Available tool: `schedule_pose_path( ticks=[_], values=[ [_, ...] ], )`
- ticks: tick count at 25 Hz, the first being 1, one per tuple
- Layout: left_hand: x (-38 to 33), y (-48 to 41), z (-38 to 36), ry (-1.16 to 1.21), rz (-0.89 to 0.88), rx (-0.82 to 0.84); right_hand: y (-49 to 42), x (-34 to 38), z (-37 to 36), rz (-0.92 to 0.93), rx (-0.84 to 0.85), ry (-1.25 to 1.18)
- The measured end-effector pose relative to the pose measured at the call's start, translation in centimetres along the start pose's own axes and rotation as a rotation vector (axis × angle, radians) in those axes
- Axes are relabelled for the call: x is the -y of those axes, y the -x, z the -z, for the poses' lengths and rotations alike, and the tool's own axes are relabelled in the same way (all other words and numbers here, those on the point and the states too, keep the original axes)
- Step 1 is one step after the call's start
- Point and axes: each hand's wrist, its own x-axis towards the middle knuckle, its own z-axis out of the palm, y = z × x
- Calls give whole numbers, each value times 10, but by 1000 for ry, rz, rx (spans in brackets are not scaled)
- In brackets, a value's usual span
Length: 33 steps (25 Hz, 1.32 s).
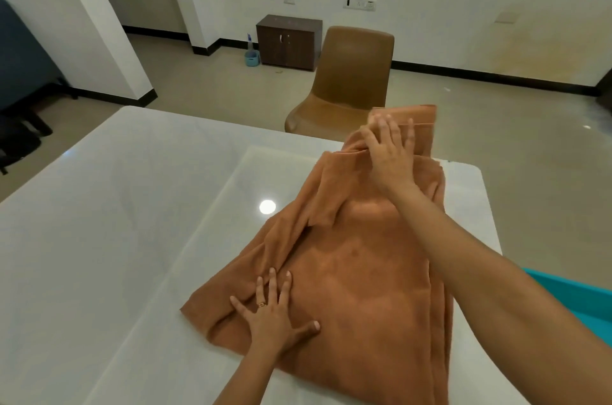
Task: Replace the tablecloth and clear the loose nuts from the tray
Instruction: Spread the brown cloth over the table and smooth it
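Note:
A rust-brown tablecloth (364,278) lies partly folded and rumpled on the glossy white table (116,239), on its right half. My left hand (275,315) presses flat on the cloth's near left part, fingers spread, a ring on one finger. My right hand (390,153) reaches to the cloth's far end and lies over a raised fold there, fingers mostly straight, thumb tucked at the fold. No tray or nuts are in view.
A brown chair (351,73) stands just beyond the table's far edge. A teal object (576,292) shows at the right under my forearm. A dark wooden cabinet (288,40) and a small blue bucket (252,57) stand by the far wall.

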Motion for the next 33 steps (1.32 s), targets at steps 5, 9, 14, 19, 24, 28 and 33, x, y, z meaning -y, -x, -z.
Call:
schedule_pose_path(
  ticks=[5, 9, 14, 19, 24, 28, 33],
  values=[
    [7, -2, 12, -11, -51, -159, 98, 42, -35, -463, 383, -469],
    [37, -51, 35, 214, -92, -285, 209, 76, -73, -508, 758, -418],
    [65, -68, 24, 223, -40, -136, 224, 60, -82, -409, 844, -320],
    [27, 10, -34, 332, 116, -273, 188, 29, -86, -155, 959, -205],
    [-34, 100, -39, 694, -113, 79, 147, 62, -74, -183, 608, -31],
    [-11, 61, -3, 981, 47, -327, 166, 136, -69, -118, 220, -587],
    [70, -17, 13, 900, 111, -515, 203, 178, -76, 197, 613, -342]
  ],
)
